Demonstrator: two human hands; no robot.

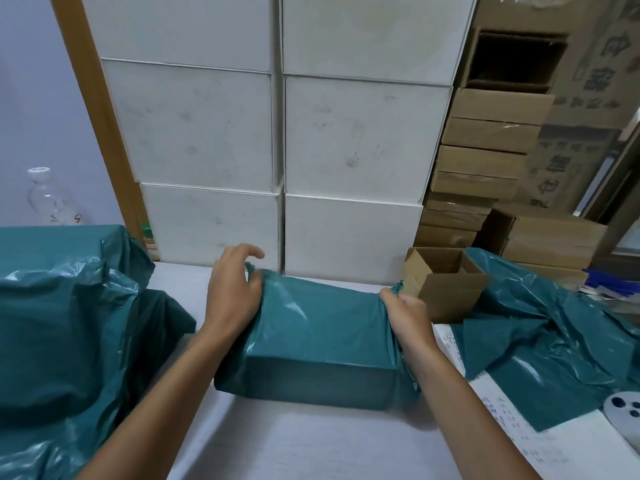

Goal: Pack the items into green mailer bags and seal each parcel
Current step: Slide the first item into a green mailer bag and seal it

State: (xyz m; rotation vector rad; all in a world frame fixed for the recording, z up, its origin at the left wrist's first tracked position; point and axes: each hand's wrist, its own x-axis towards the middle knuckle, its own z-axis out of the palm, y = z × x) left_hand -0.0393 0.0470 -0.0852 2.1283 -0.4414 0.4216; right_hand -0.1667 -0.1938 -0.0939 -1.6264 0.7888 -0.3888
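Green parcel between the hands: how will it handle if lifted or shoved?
The parcel probably keeps its shape: flat faces and square edges suggest a box inside. The glossy film looks slippery, and slack bunched at both ends may shift under the left hand and right hand.

A pale wall (38,98) is seen at left, edged by a wooden post (100,126). White boxes (277,133) are stacked behind the white desk (311,445); cardboard boxes (485,157) are piled at right.

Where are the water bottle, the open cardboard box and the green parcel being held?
water bottle (43,197): head view, clear body.
open cardboard box (450,292): head view, front wall.
green parcel (322,344): head view, top face.
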